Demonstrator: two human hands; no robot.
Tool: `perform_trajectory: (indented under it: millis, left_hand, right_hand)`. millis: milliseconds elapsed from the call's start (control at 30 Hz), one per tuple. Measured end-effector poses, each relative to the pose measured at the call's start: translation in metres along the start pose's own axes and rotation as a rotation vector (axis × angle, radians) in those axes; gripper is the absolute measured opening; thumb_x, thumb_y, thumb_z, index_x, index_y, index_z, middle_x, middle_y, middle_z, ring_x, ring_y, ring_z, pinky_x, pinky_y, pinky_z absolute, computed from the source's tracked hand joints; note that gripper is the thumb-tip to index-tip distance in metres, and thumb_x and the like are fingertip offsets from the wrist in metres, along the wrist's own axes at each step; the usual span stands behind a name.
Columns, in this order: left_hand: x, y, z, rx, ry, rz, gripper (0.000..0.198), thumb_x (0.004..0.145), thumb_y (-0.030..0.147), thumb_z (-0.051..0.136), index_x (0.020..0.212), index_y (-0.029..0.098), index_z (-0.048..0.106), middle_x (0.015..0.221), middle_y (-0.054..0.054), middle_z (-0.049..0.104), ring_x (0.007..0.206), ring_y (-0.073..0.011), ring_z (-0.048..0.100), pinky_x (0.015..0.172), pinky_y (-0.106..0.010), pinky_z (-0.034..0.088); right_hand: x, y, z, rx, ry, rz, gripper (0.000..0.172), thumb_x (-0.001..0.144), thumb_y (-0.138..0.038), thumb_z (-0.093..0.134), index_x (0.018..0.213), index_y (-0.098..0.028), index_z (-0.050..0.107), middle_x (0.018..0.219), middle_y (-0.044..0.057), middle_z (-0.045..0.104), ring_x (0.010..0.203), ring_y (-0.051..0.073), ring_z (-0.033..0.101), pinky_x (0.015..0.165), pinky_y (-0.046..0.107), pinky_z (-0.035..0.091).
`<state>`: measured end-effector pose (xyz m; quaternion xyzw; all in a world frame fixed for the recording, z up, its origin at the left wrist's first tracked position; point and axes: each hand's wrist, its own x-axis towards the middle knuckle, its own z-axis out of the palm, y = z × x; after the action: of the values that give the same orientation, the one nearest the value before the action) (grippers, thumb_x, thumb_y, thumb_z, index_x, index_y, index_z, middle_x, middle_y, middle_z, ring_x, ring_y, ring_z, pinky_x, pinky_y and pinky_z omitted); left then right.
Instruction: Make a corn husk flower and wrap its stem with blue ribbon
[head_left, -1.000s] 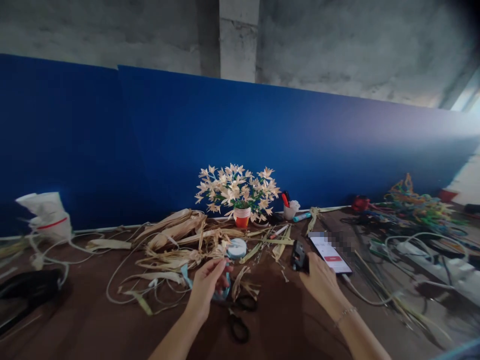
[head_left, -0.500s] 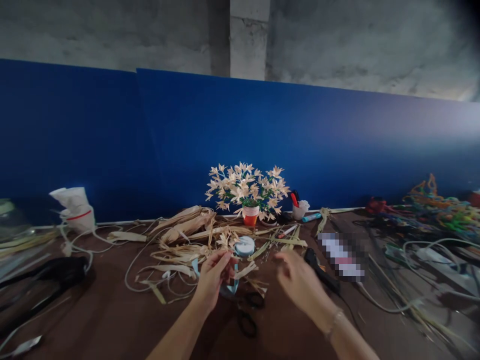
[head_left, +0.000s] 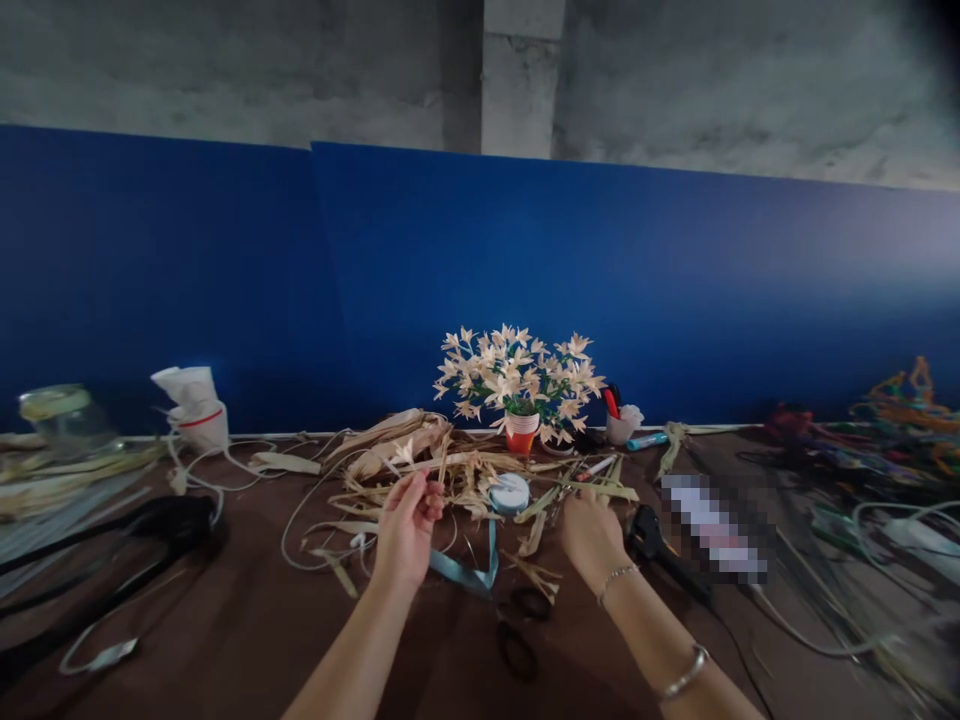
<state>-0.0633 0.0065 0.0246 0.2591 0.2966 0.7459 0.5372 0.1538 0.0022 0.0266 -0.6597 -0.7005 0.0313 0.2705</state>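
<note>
far left – lidded jar [head_left: 64, 412] on the worktop [head_left: 232, 650] | left hand [head_left: 407, 525]: fingertips pinching a pale flower [head_left: 405, 452], before dried husks [head_left: 412, 428] | centre: blue ribbon [head_left: 461, 573], scissors [head_left: 513, 626], potted flowers [head_left: 517, 375] behind | right hand [head_left: 592, 530]: curled down at green-tan strips [head_left: 611, 489] – cannot tell whether gripping | right: glue gun [head_left: 667, 560] just beside
</note>
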Motion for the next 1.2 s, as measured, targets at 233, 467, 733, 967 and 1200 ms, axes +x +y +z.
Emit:
perform_trajectory:
  millis: [233,467,733,967,1200]
  left_hand:
    - [0.006,0.008,-0.005,0.015,0.049,0.103,0.023,0.057,0.027,0.068,0.074,0.016,0.057,0.056,0.003,0.062,0.042,-0.0058,0.051,0.038,-0.015,0.032]
    - [-0.006,0.006,0.004,0.255,-0.183,-0.104,0.026,0.060,0.036,0.064,0.074,0.016,0.054,0.066,0.002,0.062,0.033,-0.0002,0.037,0.030,-0.013,0.018]
    - [-0.017,-0.001,0.006,0.324,-0.395,-0.397,0.023,0.061,0.032,0.066,0.063,0.016,0.049,0.047,0.007,0.045,0.035,-0.0019,0.035,0.034,-0.014,0.021]
    - [-0.006,0.002,-0.004,0.231,-0.406,-0.303,0.019,0.067,0.031,0.061,0.064,0.014,0.052,0.052,0.006,0.047,0.034,0.0003,0.029,0.034,-0.016,0.016]
    - [-0.015,-0.008,0.000,0.242,-0.448,-0.467,0.016,0.064,0.027,0.064,0.064,0.014,0.054,0.083,0.000,0.058,0.046,-0.0012,0.042,0.036,-0.014,0.014]
  right_hand:
    - [-0.025,-0.048,0.028,-0.017,-0.242,-0.525,0.015,0.062,-0.013,0.053,0.074,-0.016,0.062,0.091,0.007,0.054,0.087,0.021,0.045,0.076,0.031,0.035]
    - [-0.003,-0.050,0.028,0.396,-0.209,-0.365,0.014,0.063,-0.007,0.049,0.068,-0.015,0.059,0.074,0.003,0.059,0.072,0.015,0.050,0.066,0.024,0.038]
    - [0.026,-0.040,0.000,1.009,-0.259,-0.053,0.006,0.064,-0.019,0.054,0.067,-0.015,0.057,0.055,-0.005,0.048,0.051,0.008,0.041,0.049,0.019,0.031]
    - [0.018,-0.007,0.009,1.072,-0.214,0.049,0.010,0.065,-0.022,0.052,0.058,-0.015,0.051,0.050,-0.006,0.043,0.050,0.007,0.037,0.049,0.019,0.029]
    - [0.004,-0.011,0.019,1.257,-0.361,0.079,0.016,0.061,-0.031,0.062,0.063,-0.016,0.057,0.055,-0.004,0.049,0.051,0.008,0.040,0.050,0.020,0.031]
